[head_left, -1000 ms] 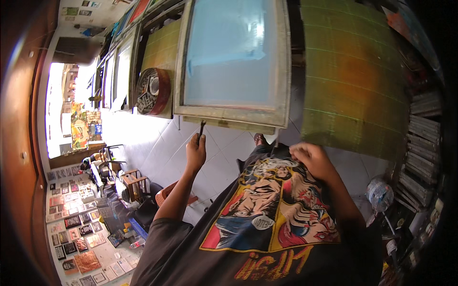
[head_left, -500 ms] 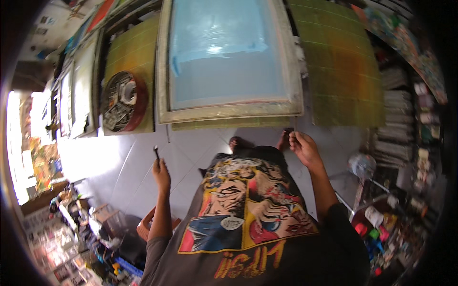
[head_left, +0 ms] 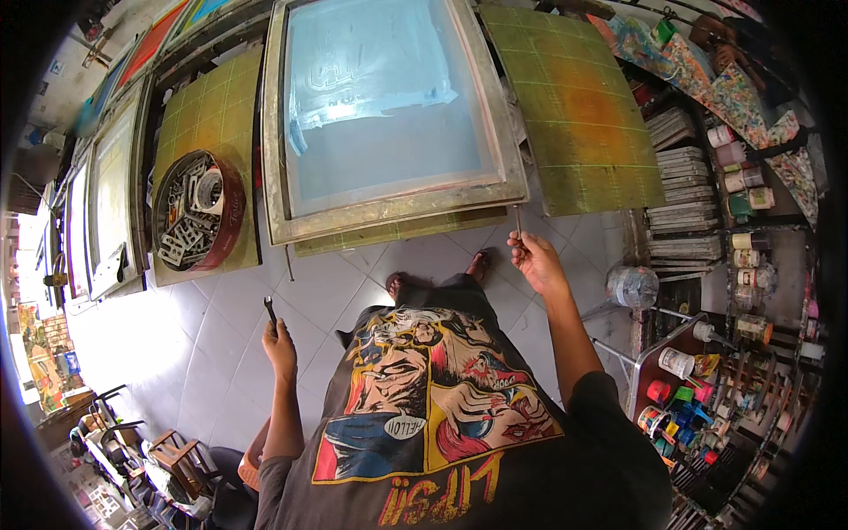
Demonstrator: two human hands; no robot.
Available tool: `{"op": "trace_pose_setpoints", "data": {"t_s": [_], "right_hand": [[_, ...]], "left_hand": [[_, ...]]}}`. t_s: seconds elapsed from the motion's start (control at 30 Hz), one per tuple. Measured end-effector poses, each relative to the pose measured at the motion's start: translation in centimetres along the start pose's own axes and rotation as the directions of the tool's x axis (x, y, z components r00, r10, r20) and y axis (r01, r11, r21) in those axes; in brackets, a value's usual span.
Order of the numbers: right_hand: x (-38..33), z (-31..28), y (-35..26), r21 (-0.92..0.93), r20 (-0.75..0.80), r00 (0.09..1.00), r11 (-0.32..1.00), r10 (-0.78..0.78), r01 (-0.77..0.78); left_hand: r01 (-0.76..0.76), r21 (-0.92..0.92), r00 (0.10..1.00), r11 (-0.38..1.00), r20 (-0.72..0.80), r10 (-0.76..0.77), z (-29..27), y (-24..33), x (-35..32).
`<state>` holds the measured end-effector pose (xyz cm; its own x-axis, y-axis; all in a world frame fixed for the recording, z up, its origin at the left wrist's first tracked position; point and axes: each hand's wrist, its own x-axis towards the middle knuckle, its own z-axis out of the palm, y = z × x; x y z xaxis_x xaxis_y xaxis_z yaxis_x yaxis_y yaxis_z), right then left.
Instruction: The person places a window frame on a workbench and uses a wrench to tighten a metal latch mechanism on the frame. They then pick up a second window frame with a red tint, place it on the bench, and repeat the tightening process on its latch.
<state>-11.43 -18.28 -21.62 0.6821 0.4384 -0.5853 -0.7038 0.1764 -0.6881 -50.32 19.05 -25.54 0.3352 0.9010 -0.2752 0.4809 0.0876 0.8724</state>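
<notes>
My left hand (head_left: 281, 351) is closed round a small dark open-ended wrench (head_left: 270, 309), its jaw pointing up, away from the screen. With fingers pinched together, my right hand (head_left: 535, 261) grips the lower end of a thin metal rod (head_left: 518, 219) at the near right corner of a wooden-framed printing screen (head_left: 397, 202). The screen has a pale blue mesh (head_left: 389, 150) with brighter blue patches across it. A similar thin rod (head_left: 289, 263) sticks out below the screen's near left corner.
Left of the screen, a round red tin (head_left: 231, 225) of metal parts stands on a yellow-green board (head_left: 208, 115). Another such board (head_left: 587, 115) lies to the right. Paint pots (head_left: 749, 258) line a rack at far right; a plastic-wrapped roll (head_left: 632, 286) stands near my right arm.
The view has shifted, and the screen appears further left. My right hand now meets the thin rod at the screen's corner. The wrench stays in my left hand.
</notes>
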Motion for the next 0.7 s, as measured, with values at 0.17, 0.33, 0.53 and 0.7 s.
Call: {"op": "trace_pose_setpoints", "data": {"t_s": [0.17,0.33,0.53,0.7], "right_hand": [[2.8,-2.7,2.1,-0.119,0.047,0.997,0.99,-0.067,0.072],[1.7,0.1,0.7,0.028,0.101,0.993,0.998,0.053,-0.056],[1.8,-1.4,-0.4,-0.012,0.178,0.976,0.992,0.127,-0.127],[2.1,-1.7,-0.9,-0.039,0.153,0.97,0.982,0.189,-0.185]], "left_hand": [[0.013,0.002,1.0,1.0,-0.008,-0.013,0.8,-3.0,-0.9],[0.114,-0.043,0.991,0.993,-0.067,-0.117,2.5,-4.5,-4.2],[0.133,0.028,0.986,0.991,-0.105,-0.13,5.1,-6.7,-9.3],[0.141,0.081,0.986,0.987,-0.106,-0.132,7.3,-5.6,-13.0]]}}
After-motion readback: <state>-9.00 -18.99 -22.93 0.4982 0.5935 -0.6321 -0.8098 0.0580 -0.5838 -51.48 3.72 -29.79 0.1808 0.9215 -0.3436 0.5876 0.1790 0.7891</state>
